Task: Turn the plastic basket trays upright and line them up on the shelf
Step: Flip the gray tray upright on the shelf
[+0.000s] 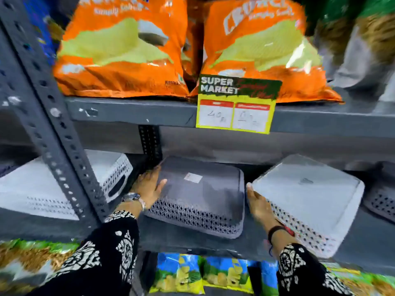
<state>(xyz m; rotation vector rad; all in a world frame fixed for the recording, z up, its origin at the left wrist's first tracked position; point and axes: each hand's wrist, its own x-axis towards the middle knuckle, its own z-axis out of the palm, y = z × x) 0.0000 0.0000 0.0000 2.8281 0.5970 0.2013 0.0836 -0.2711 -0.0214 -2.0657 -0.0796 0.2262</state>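
Upper shelf (132, 110) low overhead — trays (201, 189) crowded

Bright, oversaturated; motion blur thruout, edges warped, price tag (235, 105) prob. unreadable.

shelf-edge price tag (236, 104): "super market"; prices illegible.

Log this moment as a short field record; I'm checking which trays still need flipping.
shelf: grey metal shelf, middle level
dark tray: dark grey basket tray, upside down, centre
light tray: light grey basket tray, upside down, right of it
other trays: white tray past the upright post, upside down; another at far right, cropped
left hand: flat on dark tray's left edge, no closed grip
right hand: on light tray's left corner
upright so far: none visible
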